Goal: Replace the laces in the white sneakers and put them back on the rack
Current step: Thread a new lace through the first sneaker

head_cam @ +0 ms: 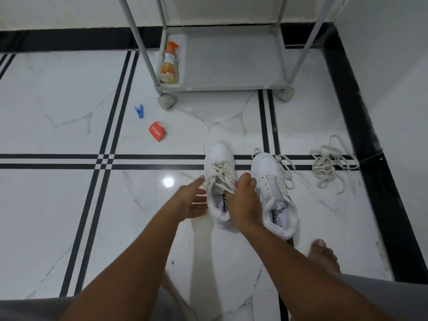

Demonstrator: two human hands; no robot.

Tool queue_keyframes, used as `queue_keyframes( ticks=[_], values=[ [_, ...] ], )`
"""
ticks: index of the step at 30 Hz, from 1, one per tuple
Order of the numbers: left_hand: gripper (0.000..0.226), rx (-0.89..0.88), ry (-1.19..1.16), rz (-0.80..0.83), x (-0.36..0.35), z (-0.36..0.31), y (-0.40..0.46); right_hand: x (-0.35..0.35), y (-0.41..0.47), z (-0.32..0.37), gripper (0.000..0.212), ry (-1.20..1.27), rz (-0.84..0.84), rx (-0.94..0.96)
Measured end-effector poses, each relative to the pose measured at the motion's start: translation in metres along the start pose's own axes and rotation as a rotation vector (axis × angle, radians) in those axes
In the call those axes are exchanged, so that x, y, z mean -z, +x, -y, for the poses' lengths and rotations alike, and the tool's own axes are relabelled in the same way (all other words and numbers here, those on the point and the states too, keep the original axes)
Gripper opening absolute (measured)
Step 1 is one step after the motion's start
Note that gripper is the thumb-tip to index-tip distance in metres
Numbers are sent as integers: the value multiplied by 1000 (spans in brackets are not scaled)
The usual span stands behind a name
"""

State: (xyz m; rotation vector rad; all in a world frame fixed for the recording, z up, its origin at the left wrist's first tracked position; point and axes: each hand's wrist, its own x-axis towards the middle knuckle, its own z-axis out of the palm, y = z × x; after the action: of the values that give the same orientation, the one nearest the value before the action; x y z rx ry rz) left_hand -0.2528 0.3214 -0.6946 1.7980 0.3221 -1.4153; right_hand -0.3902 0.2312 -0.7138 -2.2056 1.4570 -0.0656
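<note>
Two white sneakers stand side by side on the marble floor. The left sneaker (219,158) carries cream laces, loosely threaded. My right hand (243,198) grips that sneaker at its tongue and laces. My left hand (193,199) hovers beside the shoe's left side with straight fingers, holding nothing. The right sneaker (266,167) has bare eyelets, and a loose lace (287,167) lies along its right side. A tangled pile of cream laces (328,163) lies farther right on the floor. The grey rack (231,72) stands behind the shoes.
An orange spray bottle (169,66) sits on the rack's bottom shelf at the left. A blue clothes peg (139,111) and a red sachet (157,131) lie on the floor to the left. My bare foot (324,253) rests at the lower right. A wall rises on the right.
</note>
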Motion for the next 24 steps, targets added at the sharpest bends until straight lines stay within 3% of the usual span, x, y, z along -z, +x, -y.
queue_keyframes(
  ticks=[5,9,12,14,16,18,21,24],
  values=[
    [16,-216,-128,-125,-26,-4,-4,-1,2,-2,60,11,-10,26],
    [17,-229,-363,-63,-15,-27,-4,-3,2,-5,81,55,-8,44],
    [29,-225,-765,-52,0,-55,-4,-4,3,-7,82,93,7,2],
    [29,-243,-848,-71,15,-73,-8,-3,4,-8,79,108,25,-33],
    [23,-285,-722,-93,24,-87,-17,-3,6,-8,70,119,49,-43],
    [13,-361,-386,-165,24,-90,-21,-4,7,-10,55,134,85,-48],
    [18,-489,135,-241,9,-76,-15,-3,5,-10,47,108,130,-53],
    [18,-543,313,-213,-7,-50,-4,1,5,-5,40,122,108,-54]
  ],
)
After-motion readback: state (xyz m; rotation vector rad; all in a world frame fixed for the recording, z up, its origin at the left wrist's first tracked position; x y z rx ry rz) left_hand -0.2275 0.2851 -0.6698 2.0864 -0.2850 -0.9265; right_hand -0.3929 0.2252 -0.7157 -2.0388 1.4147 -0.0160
